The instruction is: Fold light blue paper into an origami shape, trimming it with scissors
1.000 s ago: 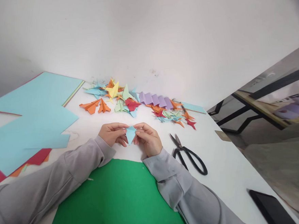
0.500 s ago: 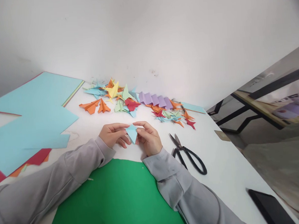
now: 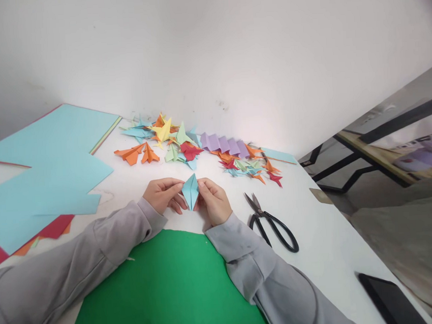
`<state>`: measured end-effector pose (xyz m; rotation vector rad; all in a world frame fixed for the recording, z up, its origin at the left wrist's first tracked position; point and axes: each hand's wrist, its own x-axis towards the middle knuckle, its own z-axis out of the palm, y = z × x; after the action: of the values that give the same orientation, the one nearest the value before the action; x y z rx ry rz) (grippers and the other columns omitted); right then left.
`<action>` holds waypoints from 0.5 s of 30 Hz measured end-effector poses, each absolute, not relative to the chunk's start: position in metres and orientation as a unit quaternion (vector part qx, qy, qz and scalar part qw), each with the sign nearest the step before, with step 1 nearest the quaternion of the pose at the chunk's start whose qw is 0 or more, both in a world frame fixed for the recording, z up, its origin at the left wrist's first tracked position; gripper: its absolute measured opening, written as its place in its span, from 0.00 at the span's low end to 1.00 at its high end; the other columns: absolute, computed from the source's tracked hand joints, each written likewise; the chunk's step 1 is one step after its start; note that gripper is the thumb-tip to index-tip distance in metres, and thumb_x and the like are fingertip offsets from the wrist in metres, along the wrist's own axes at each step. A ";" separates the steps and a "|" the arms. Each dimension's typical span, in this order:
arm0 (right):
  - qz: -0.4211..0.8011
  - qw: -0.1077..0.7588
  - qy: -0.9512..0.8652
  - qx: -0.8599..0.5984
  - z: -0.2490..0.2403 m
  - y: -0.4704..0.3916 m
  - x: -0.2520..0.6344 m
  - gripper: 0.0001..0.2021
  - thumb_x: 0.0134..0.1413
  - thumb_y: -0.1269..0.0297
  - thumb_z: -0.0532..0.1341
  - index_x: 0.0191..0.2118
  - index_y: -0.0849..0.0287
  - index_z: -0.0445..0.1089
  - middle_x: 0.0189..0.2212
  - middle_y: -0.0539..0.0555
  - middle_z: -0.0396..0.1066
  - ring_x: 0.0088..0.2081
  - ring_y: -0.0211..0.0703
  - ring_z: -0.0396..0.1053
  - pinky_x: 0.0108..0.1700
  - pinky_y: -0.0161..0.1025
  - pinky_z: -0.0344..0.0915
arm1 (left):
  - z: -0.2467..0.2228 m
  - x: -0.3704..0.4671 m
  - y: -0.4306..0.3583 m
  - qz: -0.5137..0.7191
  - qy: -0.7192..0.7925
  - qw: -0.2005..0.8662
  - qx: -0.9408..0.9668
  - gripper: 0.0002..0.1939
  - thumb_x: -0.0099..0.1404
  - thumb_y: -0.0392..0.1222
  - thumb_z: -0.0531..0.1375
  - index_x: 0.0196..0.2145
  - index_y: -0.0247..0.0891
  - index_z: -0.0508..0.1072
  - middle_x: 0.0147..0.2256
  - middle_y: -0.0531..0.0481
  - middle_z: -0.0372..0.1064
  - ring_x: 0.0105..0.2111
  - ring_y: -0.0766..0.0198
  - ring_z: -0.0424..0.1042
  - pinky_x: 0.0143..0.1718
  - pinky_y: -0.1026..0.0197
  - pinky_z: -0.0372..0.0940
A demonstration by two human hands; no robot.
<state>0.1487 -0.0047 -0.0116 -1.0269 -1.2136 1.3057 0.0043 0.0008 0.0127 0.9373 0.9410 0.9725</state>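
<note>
Between my two hands is a small light-blue folded paper (image 3: 191, 192), a narrow diamond with a slit or crease down its middle. My left hand (image 3: 163, 195) pinches its left edge between thumb and fingers. On the other side my right hand (image 3: 214, 200) grips its right edge, thumb toward me. The paper is held above the white table, just beyond a green sheet (image 3: 169, 288) that lies under my forearms. Fingers behind the paper are partly hidden.
Black-handled scissors (image 3: 272, 222) lie right of my right hand. Folded paper pieces (image 3: 162, 131) in several colours line the wall, beside a pleated purple strip (image 3: 224, 144). Large blue sheets (image 3: 51, 134) are stacked at left. A black phone-like device (image 3: 391, 298) rests near the right edge.
The blue paper now shows a taller, full diamond with its upper point raised above my fingers. My right fingers have drawn back from over its top; both hands stay in nearly the same place.
</note>
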 end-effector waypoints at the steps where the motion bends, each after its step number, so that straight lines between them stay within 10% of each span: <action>1: 0.536 0.513 -0.514 -0.430 -0.012 -0.005 0.149 0.18 0.48 0.47 0.57 0.27 0.59 0.65 0.10 0.45 0.63 0.13 0.34 0.59 0.17 0.31 0.54 | 0.012 0.005 0.001 0.434 0.423 0.675 0.421 0.16 0.47 0.44 0.64 0.29 0.30 0.69 0.12 0.52 0.65 0.13 0.64 0.67 0.12 0.65 0.62; 15: 0.573 0.521 -0.469 -0.426 -0.012 -0.003 0.150 0.15 0.47 0.54 0.59 0.38 0.59 0.65 0.11 0.43 0.64 0.13 0.34 0.61 0.15 0.30 0.56 | 0.015 0.003 -0.006 0.436 0.379 0.653 0.490 0.21 0.47 0.38 0.62 0.40 0.34 0.63 0.21 0.56 0.66 0.15 0.63 0.69 0.12 0.64 0.63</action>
<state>0.1502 -0.0025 -0.0120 -1.0205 -1.1231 1.3730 0.0029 -0.0059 0.0154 1.1120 0.8597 0.9887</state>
